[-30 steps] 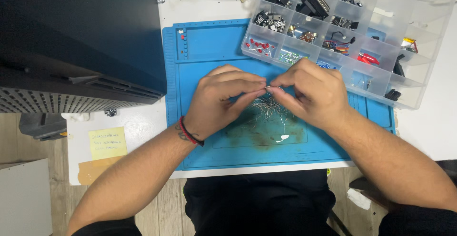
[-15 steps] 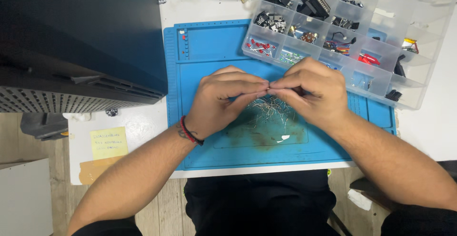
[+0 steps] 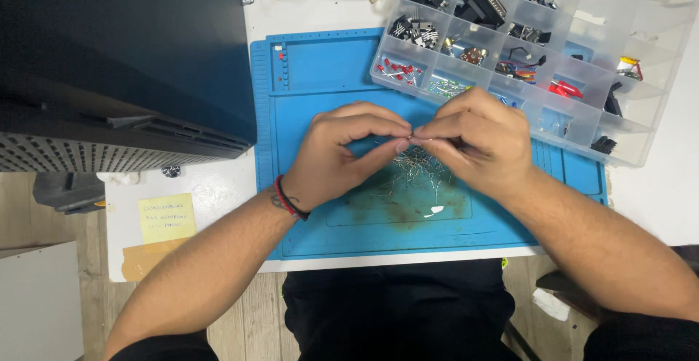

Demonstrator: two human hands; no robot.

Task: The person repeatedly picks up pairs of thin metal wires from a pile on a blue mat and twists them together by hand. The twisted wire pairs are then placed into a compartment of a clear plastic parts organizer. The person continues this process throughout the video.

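Left hand and right hand meet fingertip to fingertip, both pinched closed on a thin wire part above the loose wire pile mid blue mat, with the clear parts box just beyond the right knuckles, the black case crowding the mat's left edge, and open mat toward the near edge.

The tiny thing pinched between the left hand and the right hand is too small to tell. The hands hide part of the wire pile. The clear parts box and black machine get cut off at the edges.
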